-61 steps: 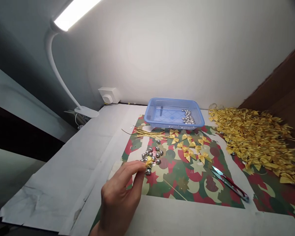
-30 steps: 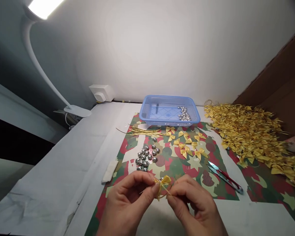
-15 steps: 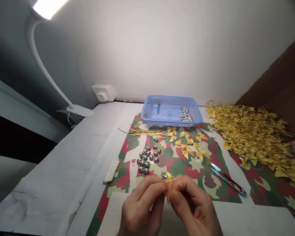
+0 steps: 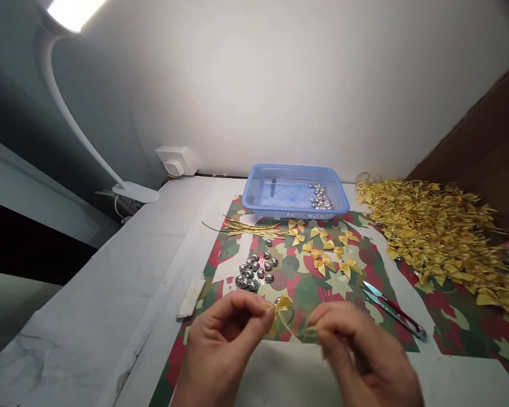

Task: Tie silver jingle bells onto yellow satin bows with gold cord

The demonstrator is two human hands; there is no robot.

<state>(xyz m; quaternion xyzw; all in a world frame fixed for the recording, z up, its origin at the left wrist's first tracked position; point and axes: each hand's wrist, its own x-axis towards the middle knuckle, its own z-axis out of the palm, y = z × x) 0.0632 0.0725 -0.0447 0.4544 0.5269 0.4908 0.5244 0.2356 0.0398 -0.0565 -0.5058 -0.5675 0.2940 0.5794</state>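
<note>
Between thumb and forefinger, my left hand (image 4: 224, 339) pinches a yellow ribbon bow (image 4: 283, 305) with a silver bell (image 4: 277, 301) partly hidden behind it. A thin golden cord (image 4: 294, 333) runs from the bow to my right hand (image 4: 356, 345), whose fingertips are closed on it and slightly blurred. Beyond my left hand lies a cluster of loose silver bells (image 4: 254, 268). Several yellow bows (image 4: 324, 263) are spread farther off, beside a bundle of golden cords (image 4: 252, 228). Thread snips (image 4: 394, 314) with a red handle rest beyond my right hand.
A blue plastic basket (image 4: 297, 213) with small silver bells stands by the wall. At the right is a large heap of yellow bows (image 4: 432, 232). A folded white cloth (image 4: 191, 298) lies left of the patterned paper (image 4: 369, 257). A clip-on lamp (image 4: 76, 121) rises at the left.
My hands have moved apart, the right one going rightward with the cord stretched between them. The bow now shows more openly at my left fingertips.
</note>
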